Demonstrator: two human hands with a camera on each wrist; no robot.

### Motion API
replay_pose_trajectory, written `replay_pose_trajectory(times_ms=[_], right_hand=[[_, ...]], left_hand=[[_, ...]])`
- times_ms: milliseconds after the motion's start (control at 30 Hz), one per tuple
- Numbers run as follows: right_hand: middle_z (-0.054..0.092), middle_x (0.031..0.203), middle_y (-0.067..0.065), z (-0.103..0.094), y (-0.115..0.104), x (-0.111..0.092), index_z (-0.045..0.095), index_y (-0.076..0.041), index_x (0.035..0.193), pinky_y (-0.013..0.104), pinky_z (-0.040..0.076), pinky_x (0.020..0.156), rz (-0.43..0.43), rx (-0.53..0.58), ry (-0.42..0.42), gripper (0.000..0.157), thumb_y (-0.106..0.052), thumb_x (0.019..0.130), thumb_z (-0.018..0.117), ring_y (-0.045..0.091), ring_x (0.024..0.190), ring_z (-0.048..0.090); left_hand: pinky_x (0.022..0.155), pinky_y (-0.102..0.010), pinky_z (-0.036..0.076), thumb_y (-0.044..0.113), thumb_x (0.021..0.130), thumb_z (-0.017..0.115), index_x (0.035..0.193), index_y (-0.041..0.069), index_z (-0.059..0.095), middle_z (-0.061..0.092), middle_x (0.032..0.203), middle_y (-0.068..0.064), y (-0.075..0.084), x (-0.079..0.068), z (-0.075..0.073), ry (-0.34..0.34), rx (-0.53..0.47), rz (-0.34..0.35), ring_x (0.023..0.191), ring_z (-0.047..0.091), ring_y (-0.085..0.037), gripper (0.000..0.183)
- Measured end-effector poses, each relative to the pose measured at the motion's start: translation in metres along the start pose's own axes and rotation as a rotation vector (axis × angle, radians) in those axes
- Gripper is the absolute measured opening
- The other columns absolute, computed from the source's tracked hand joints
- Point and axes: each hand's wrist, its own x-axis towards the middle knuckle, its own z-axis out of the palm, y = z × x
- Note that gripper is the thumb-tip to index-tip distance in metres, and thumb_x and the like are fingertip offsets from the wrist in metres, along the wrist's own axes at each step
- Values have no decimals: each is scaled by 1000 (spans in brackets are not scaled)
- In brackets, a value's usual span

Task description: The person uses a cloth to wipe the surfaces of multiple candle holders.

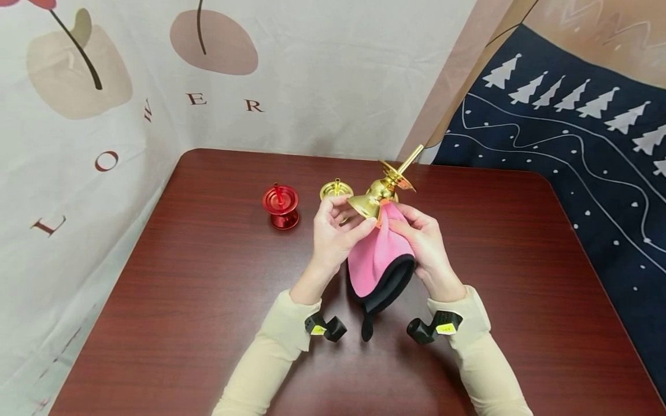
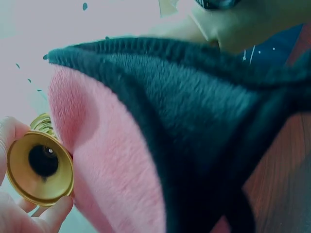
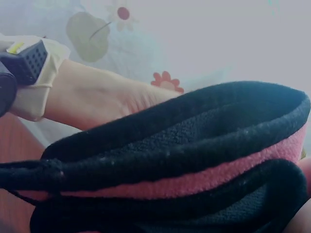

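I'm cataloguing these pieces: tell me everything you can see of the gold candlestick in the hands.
The candlestick is shiny gold and looks metallic, with a flared base, a broad dish and a slender rod. It tilts above the table, rod pointing up and right in the head view. The left wrist view shows the base hollow, dark inside. The left hand pinches its base; the pink cloth in the right hand touches its side.

You can read five spaced capitals, L [image 1: 49, 225], O [image 1: 106, 161], W [image 1: 148, 110], E [image 1: 196, 99] and R [image 1: 254, 106], on the pale printed backdrop cloth [image 1: 333, 75]; on the yellow label [image 1: 318, 330] of your left wrist camera [image 1: 335, 329] and the yellow sticker [image 1: 446, 329] of your right wrist camera [image 1: 419, 331], any print is too small to tell
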Motion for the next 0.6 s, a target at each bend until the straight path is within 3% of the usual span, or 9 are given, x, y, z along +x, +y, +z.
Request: replay_pose_trajectory(times_ms=[200,300,533,600], right_hand=[[68,95,-3,1,-7,-12,62,1,119,25,54,68,-44,-135,58,34,-4,85,65,13,74,64],[68,97,-2,3,-12,-18,59,4,121,25,54,69,-76,-141,67,37,-2,85,65,14,78,63],[66,101,1,8,-20,-25,71,-19,106,25,53,72,-70,-29,43,30,1,86,61,16,85,60],[66,100,1,9,-19,-24,72,-21,104,25,53,73,-75,-13,57,30,1,86,61,17,86,60]], left_hand=[[80,-27,51,-13,64,71,107,-4,45,55,101,-4,-2,5,1,36,84,50,86,57,-11,50],[82,-28,51,-16,64,69,106,-5,45,55,101,-4,-3,6,0,58,116,58,86,56,-11,49],[86,-28,49,-19,64,67,106,-4,45,54,101,-4,-7,6,0,84,97,23,88,57,-11,49],[87,-30,49,-18,65,67,107,-3,45,54,101,-4,-7,5,0,91,94,13,88,57,-12,49]])
